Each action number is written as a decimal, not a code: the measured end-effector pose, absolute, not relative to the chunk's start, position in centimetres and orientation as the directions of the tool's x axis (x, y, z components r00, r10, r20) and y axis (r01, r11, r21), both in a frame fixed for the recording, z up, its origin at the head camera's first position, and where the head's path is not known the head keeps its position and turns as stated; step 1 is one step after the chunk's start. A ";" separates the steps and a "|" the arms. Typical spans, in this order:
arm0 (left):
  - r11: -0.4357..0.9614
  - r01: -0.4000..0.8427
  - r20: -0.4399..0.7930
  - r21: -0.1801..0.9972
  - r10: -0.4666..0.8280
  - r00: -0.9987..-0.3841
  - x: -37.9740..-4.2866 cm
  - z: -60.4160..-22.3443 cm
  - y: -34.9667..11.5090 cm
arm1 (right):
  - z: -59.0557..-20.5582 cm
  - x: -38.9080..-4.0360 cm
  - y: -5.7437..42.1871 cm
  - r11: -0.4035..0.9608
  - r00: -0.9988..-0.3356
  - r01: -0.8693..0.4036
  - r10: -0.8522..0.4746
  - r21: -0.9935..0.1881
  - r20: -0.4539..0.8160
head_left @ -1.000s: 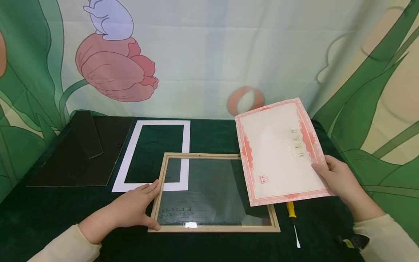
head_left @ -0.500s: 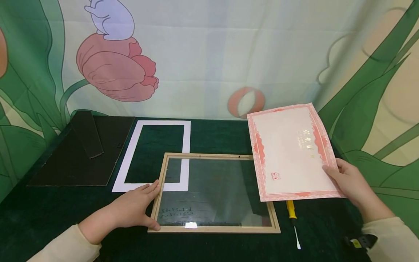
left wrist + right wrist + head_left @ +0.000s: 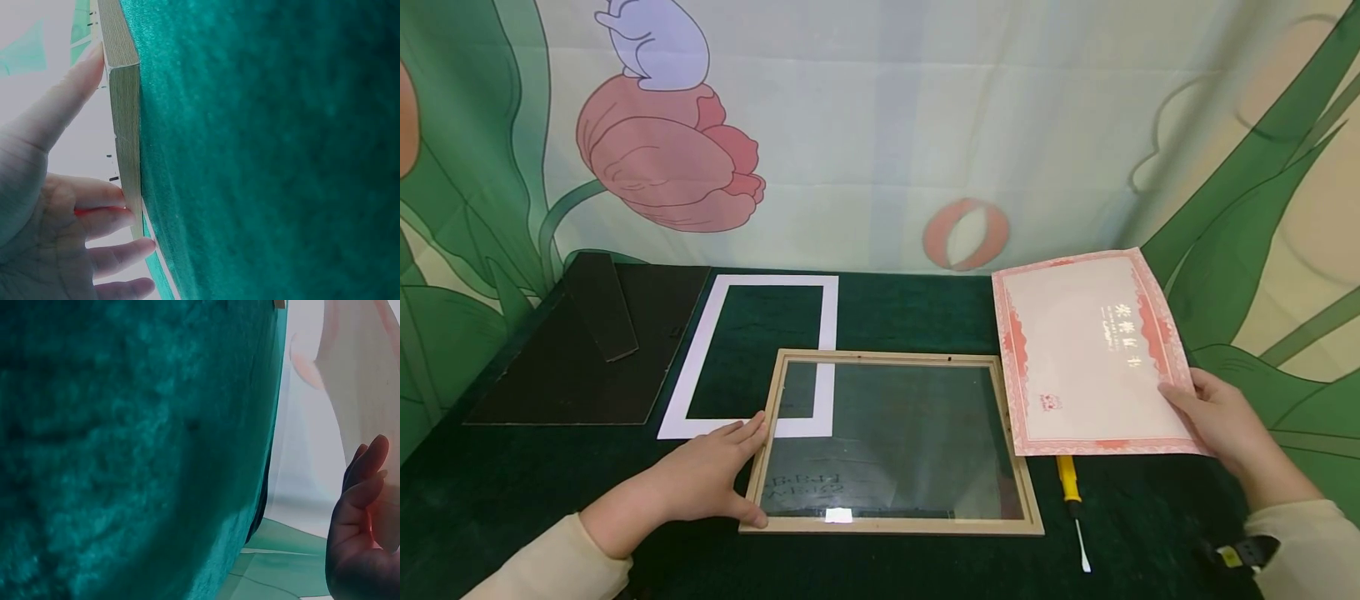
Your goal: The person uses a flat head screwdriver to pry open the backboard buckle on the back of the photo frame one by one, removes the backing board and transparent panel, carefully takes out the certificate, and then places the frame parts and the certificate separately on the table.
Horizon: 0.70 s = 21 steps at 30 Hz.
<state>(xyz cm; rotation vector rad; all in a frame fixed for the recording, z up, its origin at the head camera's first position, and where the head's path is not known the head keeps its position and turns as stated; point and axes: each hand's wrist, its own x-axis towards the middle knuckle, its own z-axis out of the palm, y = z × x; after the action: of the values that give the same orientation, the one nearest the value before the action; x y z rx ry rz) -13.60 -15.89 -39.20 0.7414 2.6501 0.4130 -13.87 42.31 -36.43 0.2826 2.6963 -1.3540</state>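
Observation:
In the head view a wooden picture frame (image 3: pixel 891 526) with a glass pane (image 3: pixel 910 442) lies on the dark green cloth. My left hand (image 3: pixel 703 475) rests along its left side, fingers fairly straight, thumb at the near corner; the left wrist view shows the fingertips touching the wooden edge. At the right my right hand (image 3: pixel 1225 421) pinches a pink-bordered certificate (image 3: pixel 1075 358) by its right edge, thumb on top. The sheet is raised and tilted, its left edge overlapping the frame's right side. In the right wrist view the fingers (image 3: pixel 369 462) support the paper from behind.
A white mat board (image 3: pixel 700 358) lies partly under the frame. Farther left is a black backing board (image 3: pixel 535 367) with a stand leg (image 3: pixel 602 308). A yellow-handled screwdriver (image 3: pixel 1070 481) lies right of the frame, its handle end hidden by the certificate. A printed curtain (image 3: pixel 850 167) hangs behind.
My right hand has moved to the right and slightly down with the certificate, uncovering more of the frame's right side. The left hand and the frame have stayed put.

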 end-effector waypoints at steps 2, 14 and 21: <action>0.821 0.438 -0.259 0.367 0.543 -0.799 -13.6 -39.2 -15.9 | -36.5 -13.9 42.6 0.576 -0.976 0.218 0.110 -0.788 -0.190; 0.822 0.437 -0.261 0.364 0.540 -0.800 -13.6 -39.1 -15.8 | -37.0 -13.7 43.5 0.533 -0.971 0.236 0.092 -0.813 -0.221; 0.833 0.419 -0.278 0.362 0.526 -0.804 -13.7 -39.1 -15.8 | -37.0 -13.8 43.5 0.540 -0.969 0.240 0.088 -0.807 -0.229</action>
<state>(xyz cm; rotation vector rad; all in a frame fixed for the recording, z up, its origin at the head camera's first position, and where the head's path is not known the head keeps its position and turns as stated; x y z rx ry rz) -13.66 -15.77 -39.14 0.7086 2.6442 0.4022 -13.76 43.50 -37.01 0.2809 2.6123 -1.4063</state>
